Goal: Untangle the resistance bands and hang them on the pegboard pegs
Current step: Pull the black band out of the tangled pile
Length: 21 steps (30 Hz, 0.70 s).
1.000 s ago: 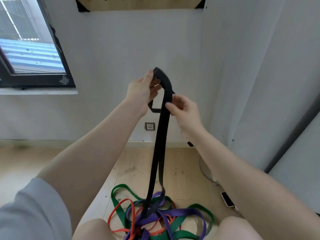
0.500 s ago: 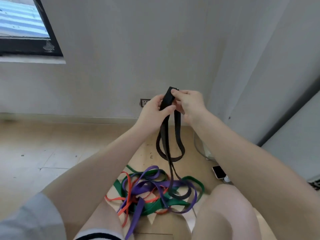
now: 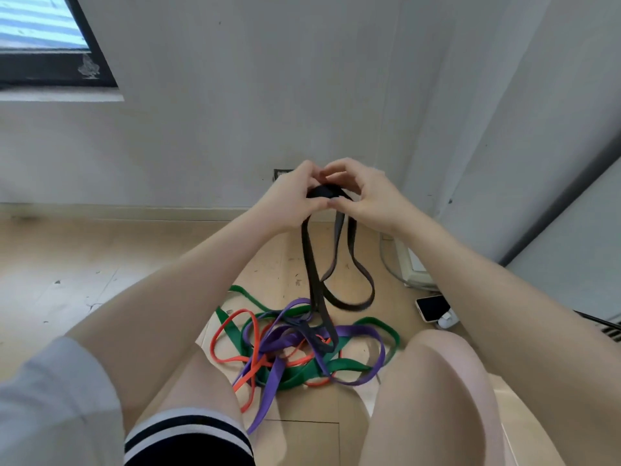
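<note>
Up near the middle of the head view, both hands are meeting in front of the white wall (image 3: 235,95). The left hand (image 3: 289,200) and the right hand (image 3: 366,196) are each gripping the bunched top of the black band (image 3: 311,274), fingers curled round it and fingertips nearly touching one another above the wad. From that grip the black band is hanging down in long strands: one loop is dangling free at centre right, just above the floor (image 3: 100,257), while another strand is running down into the pile below.

Lower in the frame, between the person's bare knees, the rest of the bands are lying in a knot on the wooden floor. The green band (image 3: 252,299) is spreading widest, reaching toward the upper left and the right of the pile. The orange band (image 3: 221,327) is looping on the left side, and the purple band (image 3: 268,391) is crossing over both and trailing toward the bottom centre. The black strand is threading through the middle of this tangle.

At the right edge of the pile, well apart from it, a phone (image 3: 431,307) is lying face up near a white device with a grey cable. A window (image 3: 50,45) is filling the upper left corner. A grey sleeve (image 3: 50,398) is showing at lower left.
</note>
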Each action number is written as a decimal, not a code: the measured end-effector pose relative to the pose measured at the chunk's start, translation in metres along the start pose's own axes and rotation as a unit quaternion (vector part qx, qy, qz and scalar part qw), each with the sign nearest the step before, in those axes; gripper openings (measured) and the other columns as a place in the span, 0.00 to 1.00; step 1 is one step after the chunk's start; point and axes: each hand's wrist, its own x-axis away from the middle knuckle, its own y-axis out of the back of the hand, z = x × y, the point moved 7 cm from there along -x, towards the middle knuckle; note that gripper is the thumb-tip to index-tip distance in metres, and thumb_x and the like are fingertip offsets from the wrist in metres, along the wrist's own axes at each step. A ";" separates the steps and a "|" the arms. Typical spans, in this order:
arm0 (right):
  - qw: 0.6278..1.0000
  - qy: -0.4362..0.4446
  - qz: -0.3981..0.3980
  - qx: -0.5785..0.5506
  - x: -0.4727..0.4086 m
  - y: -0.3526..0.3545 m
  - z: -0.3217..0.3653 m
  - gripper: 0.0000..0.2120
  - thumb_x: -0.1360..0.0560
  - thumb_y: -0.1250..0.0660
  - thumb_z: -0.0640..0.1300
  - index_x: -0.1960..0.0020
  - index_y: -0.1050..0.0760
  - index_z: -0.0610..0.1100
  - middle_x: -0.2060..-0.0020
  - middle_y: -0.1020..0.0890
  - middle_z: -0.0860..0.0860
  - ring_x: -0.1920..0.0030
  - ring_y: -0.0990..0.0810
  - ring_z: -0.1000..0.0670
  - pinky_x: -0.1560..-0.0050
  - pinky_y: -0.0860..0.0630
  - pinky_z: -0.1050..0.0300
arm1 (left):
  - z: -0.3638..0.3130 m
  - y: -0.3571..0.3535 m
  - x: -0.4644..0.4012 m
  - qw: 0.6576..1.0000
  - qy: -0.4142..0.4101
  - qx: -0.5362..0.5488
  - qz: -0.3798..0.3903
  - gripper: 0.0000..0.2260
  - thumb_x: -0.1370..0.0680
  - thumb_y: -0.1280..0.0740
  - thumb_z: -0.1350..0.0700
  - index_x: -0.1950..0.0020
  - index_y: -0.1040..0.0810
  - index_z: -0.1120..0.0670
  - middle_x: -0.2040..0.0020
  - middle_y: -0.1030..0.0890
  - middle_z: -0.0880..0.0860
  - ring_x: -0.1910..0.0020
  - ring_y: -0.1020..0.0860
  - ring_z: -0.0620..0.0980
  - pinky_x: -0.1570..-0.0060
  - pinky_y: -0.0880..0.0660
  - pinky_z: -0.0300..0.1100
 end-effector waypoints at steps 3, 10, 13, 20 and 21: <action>0.999 0.015 0.022 0.034 -0.002 -0.013 0.003 0.21 0.27 0.31 0.43 0.37 0.33 0.47 0.42 0.20 0.49 0.39 0.24 0.50 0.36 0.29 0.53 | 0.007 0.005 0.005 1.000 0.009 0.013 -0.001 0.11 0.24 0.34 0.55 0.44 0.32 0.54 0.52 0.21 0.48 0.54 0.24 0.46 0.60 0.32 0.32; 0.998 0.023 -0.013 0.056 -0.003 -0.012 0.011 0.09 0.25 0.33 0.40 0.46 0.28 0.43 0.53 0.19 0.50 0.48 0.21 0.47 0.44 0.25 0.50 | 0.021 0.004 0.020 0.989 0.047 0.140 -0.020 0.15 0.26 0.31 0.54 0.45 0.34 0.52 0.56 0.18 0.50 0.55 0.21 0.46 0.53 0.27 0.36; 0.999 0.023 -0.048 0.009 -0.002 -0.002 0.015 0.08 0.27 0.30 0.39 0.51 0.27 0.44 0.59 0.20 0.52 0.53 0.20 0.49 0.47 0.23 0.53 | 0.035 -0.009 0.032 0.987 0.054 0.152 -0.006 0.17 0.28 0.29 0.55 0.45 0.33 0.53 0.57 0.20 0.51 0.57 0.21 0.47 0.54 0.25 0.40; 0.984 -0.021 -0.131 -0.118 0.012 0.024 -0.002 0.12 0.29 0.30 0.36 0.58 0.29 0.49 0.61 0.21 0.54 0.61 0.21 0.57 0.55 0.24 0.64 | 0.069 -0.016 0.053 0.959 0.060 0.263 -0.084 0.12 0.27 0.31 0.61 0.50 0.30 0.49 0.52 0.19 0.52 0.51 0.19 0.48 0.43 0.24 0.47; 0.982 -0.035 -0.139 -0.120 0.014 0.027 -0.009 0.12 0.29 0.29 0.35 0.59 0.29 0.49 0.62 0.22 0.53 0.62 0.22 0.57 0.56 0.25 0.62 | 0.066 -0.011 0.051 0.955 0.054 0.272 -0.101 0.12 0.27 0.31 0.61 0.51 0.29 0.48 0.52 0.19 0.52 0.52 0.19 0.48 0.43 0.24 0.47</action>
